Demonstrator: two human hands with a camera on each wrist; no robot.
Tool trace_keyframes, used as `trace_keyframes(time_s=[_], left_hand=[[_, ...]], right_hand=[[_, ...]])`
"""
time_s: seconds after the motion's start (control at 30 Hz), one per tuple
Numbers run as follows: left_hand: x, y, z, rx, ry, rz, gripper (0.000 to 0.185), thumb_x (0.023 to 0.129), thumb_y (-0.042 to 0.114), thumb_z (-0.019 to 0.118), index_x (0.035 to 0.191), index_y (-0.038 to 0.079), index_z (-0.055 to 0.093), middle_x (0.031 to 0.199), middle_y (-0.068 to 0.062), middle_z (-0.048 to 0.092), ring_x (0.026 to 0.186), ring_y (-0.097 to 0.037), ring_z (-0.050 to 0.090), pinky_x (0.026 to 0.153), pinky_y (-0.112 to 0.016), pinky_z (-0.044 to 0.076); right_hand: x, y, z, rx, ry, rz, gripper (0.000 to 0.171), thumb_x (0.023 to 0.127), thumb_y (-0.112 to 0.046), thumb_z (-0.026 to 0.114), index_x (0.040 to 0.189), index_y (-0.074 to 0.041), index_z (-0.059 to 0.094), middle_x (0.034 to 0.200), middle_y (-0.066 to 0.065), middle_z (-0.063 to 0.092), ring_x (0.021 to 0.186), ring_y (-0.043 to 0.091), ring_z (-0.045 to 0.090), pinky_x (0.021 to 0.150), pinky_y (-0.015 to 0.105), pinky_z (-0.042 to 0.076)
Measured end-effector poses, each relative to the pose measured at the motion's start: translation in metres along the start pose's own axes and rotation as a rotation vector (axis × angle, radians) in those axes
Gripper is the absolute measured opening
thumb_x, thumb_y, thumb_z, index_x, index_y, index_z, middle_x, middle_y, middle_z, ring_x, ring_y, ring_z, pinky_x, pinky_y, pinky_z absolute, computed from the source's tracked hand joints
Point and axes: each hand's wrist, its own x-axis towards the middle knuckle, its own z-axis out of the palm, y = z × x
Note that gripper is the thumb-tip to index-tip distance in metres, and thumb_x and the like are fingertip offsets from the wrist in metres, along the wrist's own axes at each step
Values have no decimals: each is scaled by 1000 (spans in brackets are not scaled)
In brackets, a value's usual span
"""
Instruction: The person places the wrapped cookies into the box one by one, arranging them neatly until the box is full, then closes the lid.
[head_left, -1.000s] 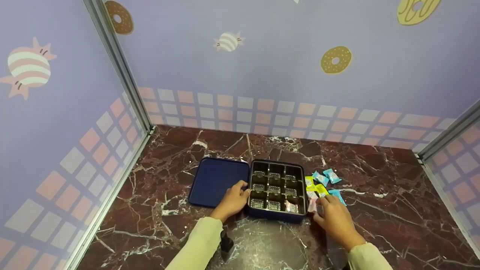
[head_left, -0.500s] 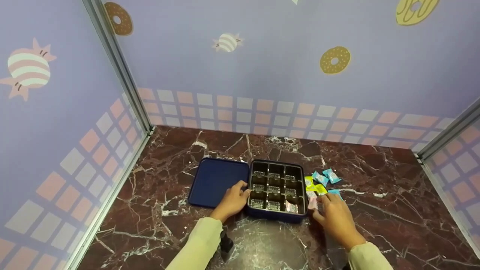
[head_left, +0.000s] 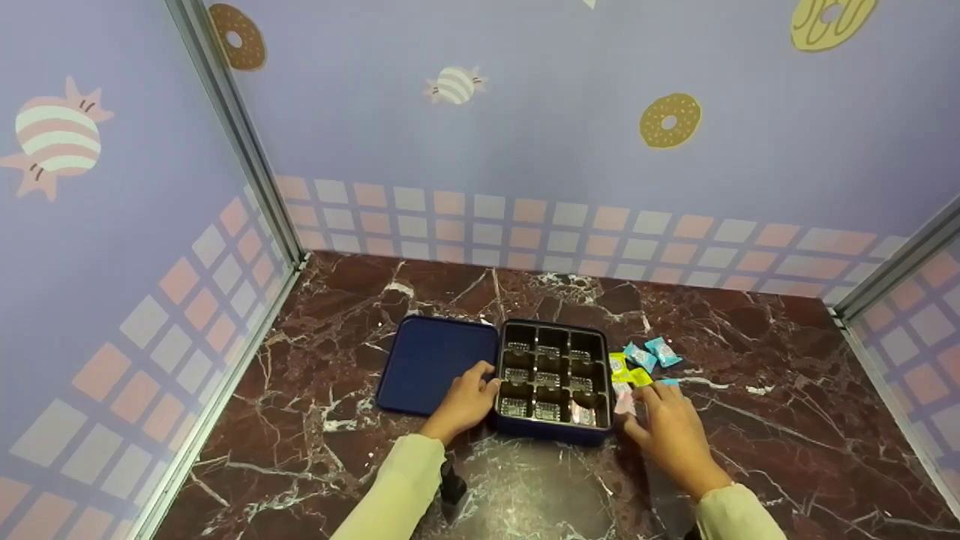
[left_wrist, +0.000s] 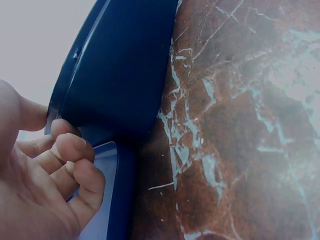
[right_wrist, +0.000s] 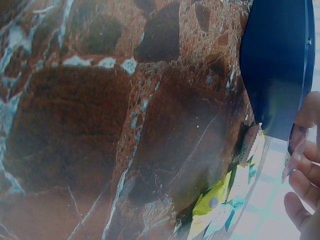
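step: picking wrapped candy | right hand (head_left: 670, 433) pinches pink candy (head_left: 624, 403) beside tray (head_left: 555, 433) | left hand (head_left: 465, 401) grips tray edge | next: careful lift into free cell

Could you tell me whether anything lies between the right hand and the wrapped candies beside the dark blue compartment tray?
Nothing visible does. The right hand already rests among the small wrapped candies on the marble table, right of the dark blue compartment tray. The tray's open compartments sit just left of them, with only its low rim between.
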Motion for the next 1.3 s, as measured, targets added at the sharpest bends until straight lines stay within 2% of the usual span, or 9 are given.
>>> trace_keyframes(time_s=[0.27,0.57,1.0,1.3], left_hand=[[0,1,0,6,1,-10,30,99,18,51,124,2,54,67,1,49,59,-16,44,59,-30,36],[1,0,0,-9,-25,-32,32,100,19,49,127,2,53,63,3,44,55,-14,40,56,-28,33],[0,1,1,-4,6,-23,30,99,19,52,124,3,55,64,3,45,57,-14,43,59,-29,36],[1,0,1,1,3,-17,29,99,19,52,123,3,55,63,3,44,56,-14,42,58,-29,35]], right_hand=[[1,0,0,-5,42,-27,32,63,-13,78,91,-4,65,85,8,60,85,30,54,74,44,43],[3,-1,-1,20,35,-43,31,65,-14,79,91,-6,65,85,6,58,82,27,52,73,42,42],[4,-2,-2,60,34,-68,30,66,-15,78,92,-9,66,86,2,59,83,23,52,76,39,43],[7,-5,-1,56,39,-96,29,66,-16,80,91,-13,66,87,-3,59,77,15,44,68,34,39]])
